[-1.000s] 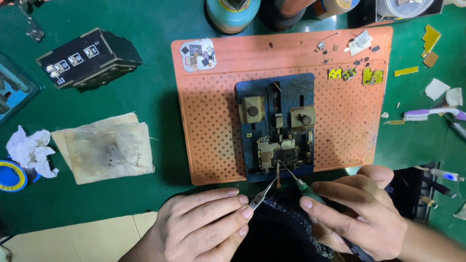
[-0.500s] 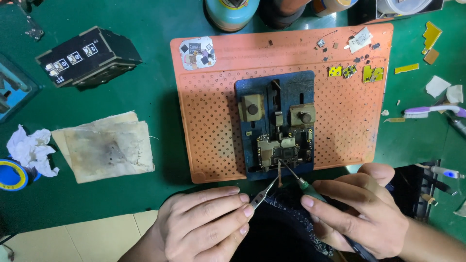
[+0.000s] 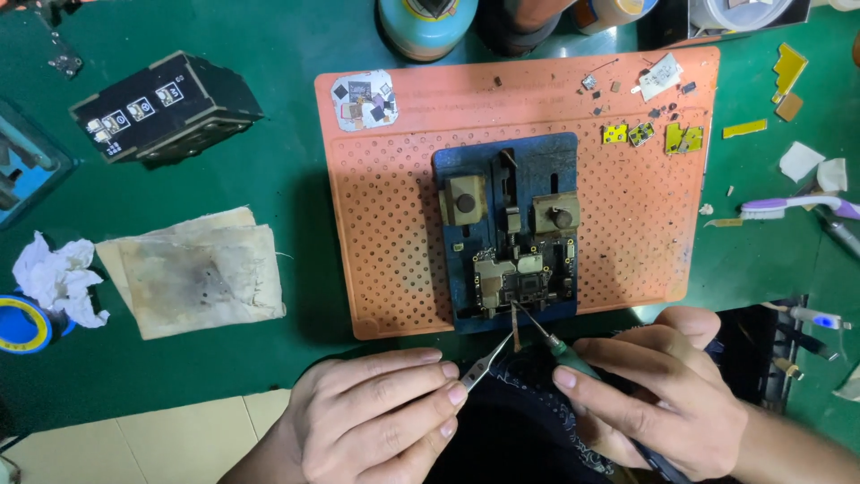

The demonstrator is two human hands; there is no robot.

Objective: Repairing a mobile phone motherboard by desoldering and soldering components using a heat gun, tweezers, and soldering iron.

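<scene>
Little had changed since a second earlier. The left hand point(image 3: 381, 412) stayed pinched on the thin metal tweezers point(image 3: 488, 360), the right hand point(image 3: 658, 394) on the green-handled probe point(image 3: 560, 345). Both tips remained at the small circuit board point(image 3: 520, 282), clamped in the blue holder point(image 3: 506, 229) near the orange perforated mat's point(image 3: 394, 233) near edge.

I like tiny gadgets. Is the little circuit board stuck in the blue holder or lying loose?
In the holder. The circuit board sits inside the blue holder, below its two tan clamp blocks.
</scene>
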